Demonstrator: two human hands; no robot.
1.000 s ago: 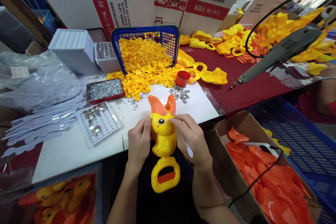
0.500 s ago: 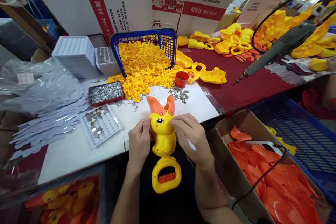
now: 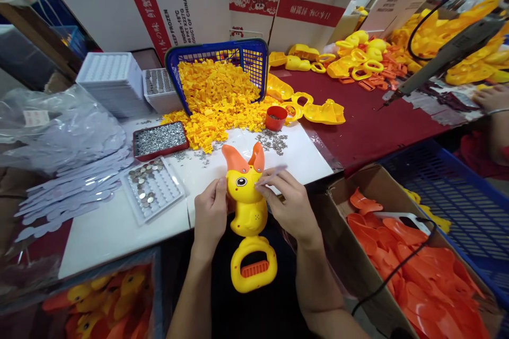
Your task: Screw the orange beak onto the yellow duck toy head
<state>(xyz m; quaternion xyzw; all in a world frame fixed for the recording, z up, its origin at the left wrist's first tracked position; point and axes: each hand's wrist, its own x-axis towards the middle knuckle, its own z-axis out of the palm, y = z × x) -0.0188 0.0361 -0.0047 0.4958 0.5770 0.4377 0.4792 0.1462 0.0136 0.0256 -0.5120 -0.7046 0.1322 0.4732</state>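
A yellow duck toy [image 3: 249,213] with an orange beak pointing up, a printed eye and a ring-shaped handle below is held upright in front of my body. My left hand [image 3: 212,212] is closed on its left side at the head. On the other side, my right hand [image 3: 292,206] pinches a thin, pale, see-through strip [image 3: 280,169] at the edge of the duck's head. Part of the strip is hidden behind the fingers. Whether it is fixed to the toy, I cannot tell.
A blue basket [image 3: 264,71] spills small yellow parts onto the white tabletop. Near it are a red cup [image 3: 275,118], a tray of screws [image 3: 161,140] and a white tray [image 3: 157,206] with metal discs. A power screwdriver [image 3: 437,66] hangs right, above a carton [image 3: 342,196] of orange pieces.
The pale strip, earlier hanging below my right hand, now sticks up above its fingers. My right hand has turned a little. The hanging screwdriver has swung to the right and up.
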